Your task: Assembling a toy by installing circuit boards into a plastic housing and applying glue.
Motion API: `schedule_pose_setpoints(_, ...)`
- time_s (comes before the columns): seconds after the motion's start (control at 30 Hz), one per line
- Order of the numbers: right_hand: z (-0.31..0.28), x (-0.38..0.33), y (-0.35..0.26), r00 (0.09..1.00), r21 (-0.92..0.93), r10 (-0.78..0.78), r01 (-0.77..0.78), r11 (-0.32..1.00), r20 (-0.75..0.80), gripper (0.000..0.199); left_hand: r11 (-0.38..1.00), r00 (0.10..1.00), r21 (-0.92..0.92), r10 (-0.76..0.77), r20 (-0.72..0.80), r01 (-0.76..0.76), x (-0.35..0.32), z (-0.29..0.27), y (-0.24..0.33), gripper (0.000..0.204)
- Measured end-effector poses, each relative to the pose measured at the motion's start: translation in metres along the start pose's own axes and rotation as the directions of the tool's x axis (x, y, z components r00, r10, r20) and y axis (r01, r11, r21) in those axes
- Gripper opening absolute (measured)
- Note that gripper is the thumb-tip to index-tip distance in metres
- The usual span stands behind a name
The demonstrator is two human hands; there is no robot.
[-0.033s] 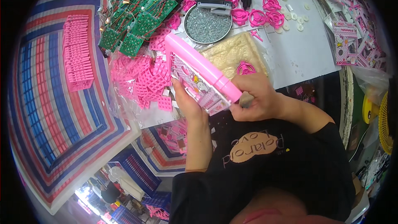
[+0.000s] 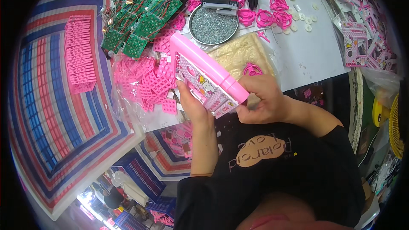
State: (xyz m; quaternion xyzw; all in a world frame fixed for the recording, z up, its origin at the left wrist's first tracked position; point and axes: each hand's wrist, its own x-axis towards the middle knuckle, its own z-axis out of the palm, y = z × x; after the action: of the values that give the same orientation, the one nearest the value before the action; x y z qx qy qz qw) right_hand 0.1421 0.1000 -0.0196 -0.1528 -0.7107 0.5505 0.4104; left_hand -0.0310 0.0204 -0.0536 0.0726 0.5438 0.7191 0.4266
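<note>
Both hands hold a pink plastic toy casing (image 2: 208, 66) tilted above the table's near edge. One long side of it is smooth and rounded, and a printed cartoon panel covers the face turned toward me. My left hand (image 2: 195, 105) supports it from the left, the thumb against the panel's edge and the other fingers hidden behind. At the casing's lower right end, my right hand (image 2: 262, 101) is closed with bent fingers around the corner. Just beyond lies a flat gold-coloured pad (image 2: 238, 53) in clear plastic, with a pink ring-shaped part (image 2: 252, 70) on it.
A round dish of small metal screws (image 2: 213, 27) stands behind the casing. Green circuit boards (image 2: 147, 25) with wires and pink button pads (image 2: 157, 81) are heaped to the left. Further left, a striped tray (image 2: 55, 145) holds a row of pink parts (image 2: 81, 55). Printed cards (image 2: 355, 44) lie right.
</note>
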Motion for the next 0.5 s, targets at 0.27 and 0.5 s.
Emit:
schedule_pose_setpoints(0.27, -0.004, -0.004, -0.005, 0.966, 0.211, 0.203, -0.234, 0.949, 0.159, 0.023, 0.987, 0.992, 0.116, 0.117, -0.053, -0.111, 0.004, -0.007, -0.005, 0.052)
schedule_pose_setpoints(0.5, -0.008, -0.016, 0.011, 0.861, 0.354, 0.485, -0.507, 0.786, 0.156, 0.021, 0.894, 0.952, 0.328, 0.283, 0.117, -0.306, 0.003, -0.02, 0.018, 0.044)
